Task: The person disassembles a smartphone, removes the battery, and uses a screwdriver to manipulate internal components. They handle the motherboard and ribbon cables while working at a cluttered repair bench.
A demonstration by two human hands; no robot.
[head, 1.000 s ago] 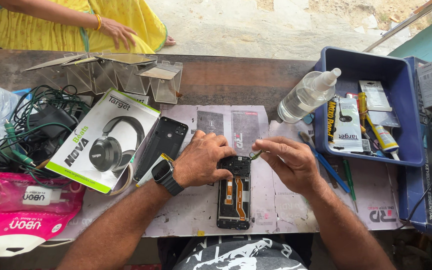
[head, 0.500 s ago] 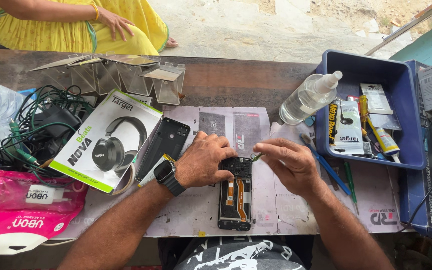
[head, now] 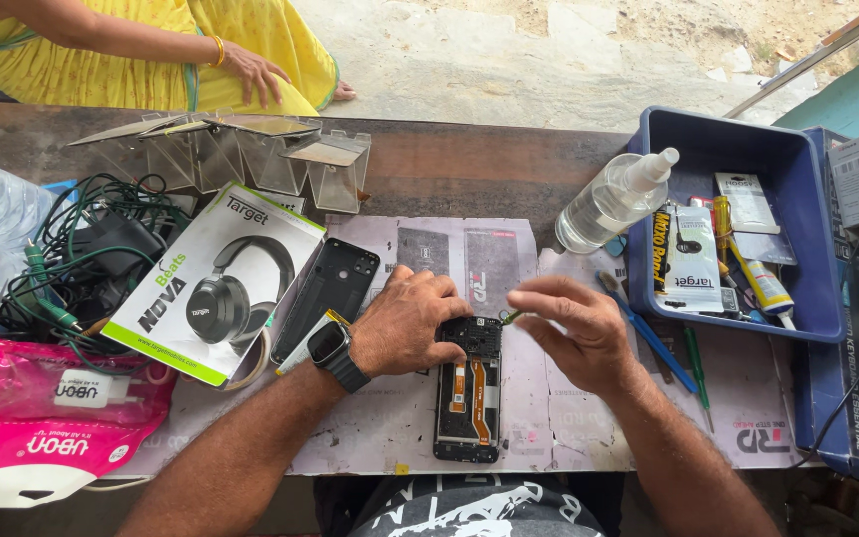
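An opened black phone [head: 469,398] lies face down on a printed work mat [head: 549,418], its orange flex cables showing. My left hand [head: 412,323] presses on the phone's top left corner and wears a black smartwatch [head: 335,350]. My right hand [head: 574,328] hovers at the phone's top right, pinching a small greenish tool [head: 512,317] between thumb and forefinger, its tip by the phone's upper edge. The phone's black back cover [head: 328,294] lies to the left on the mat.
A headphone box [head: 213,283], tangled cables [head: 82,259] and a pink packet [head: 47,438] fill the left. A clear spray bottle [head: 613,199], blue tray [head: 807,239] with tools, loose screwdrivers [head: 693,368]. Clear stands [head: 251,149] at back; a person in yellow [head: 151,50] sits beyond.
My hands stay at the top of the phone; the right hand has shifted slightly with the small tool. The seated person's hand has moved a little.
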